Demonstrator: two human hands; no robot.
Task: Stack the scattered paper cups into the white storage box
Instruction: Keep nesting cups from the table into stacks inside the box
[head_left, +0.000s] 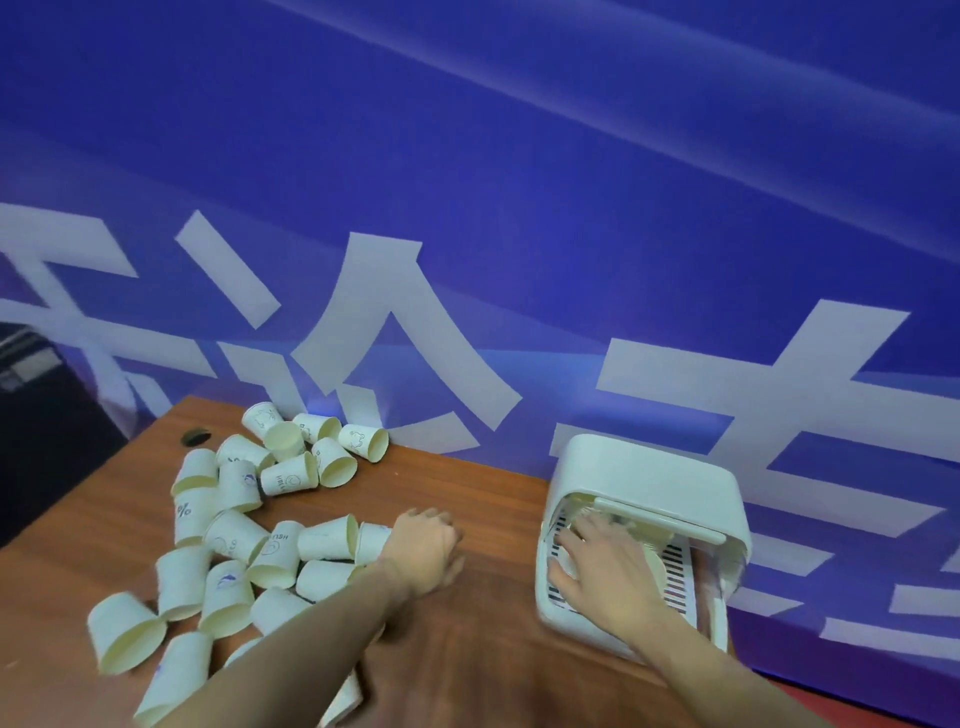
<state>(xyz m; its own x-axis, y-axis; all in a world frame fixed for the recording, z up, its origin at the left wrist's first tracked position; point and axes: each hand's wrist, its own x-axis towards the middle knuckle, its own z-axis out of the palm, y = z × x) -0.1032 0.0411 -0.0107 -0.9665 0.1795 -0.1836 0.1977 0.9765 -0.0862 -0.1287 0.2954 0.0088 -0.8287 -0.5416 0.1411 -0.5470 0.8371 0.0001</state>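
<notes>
Cups (249, 540) everywhere on the left half of the wooden table (483, 639), mostly tipped on their sides in a loose heap running from the back edge down toward the near corner, some touching, some overlapping. White storage box (644, 478) parked at the right end of the table, right against the blue banner (519, 182) with the big white lettering. Box open toward the camera, lid or handle bar across the top of the opening, slotted tray visible inside. Right hand (602, 566) reaching into that opening, fingers spread and laid over something pale inside, probably a cup, but too blurry to say whether actually gripped or just pressed. Left hand (426, 551) well apart from the right one, out over the table just beside the right edge of the heap, knuckles up, fingers curled under; hard to tell whether holding anything. Nearest cup touching or nearly touching the left wrist. Small dark round hole (196, 436) in the tabletop near the far left corner.
</notes>
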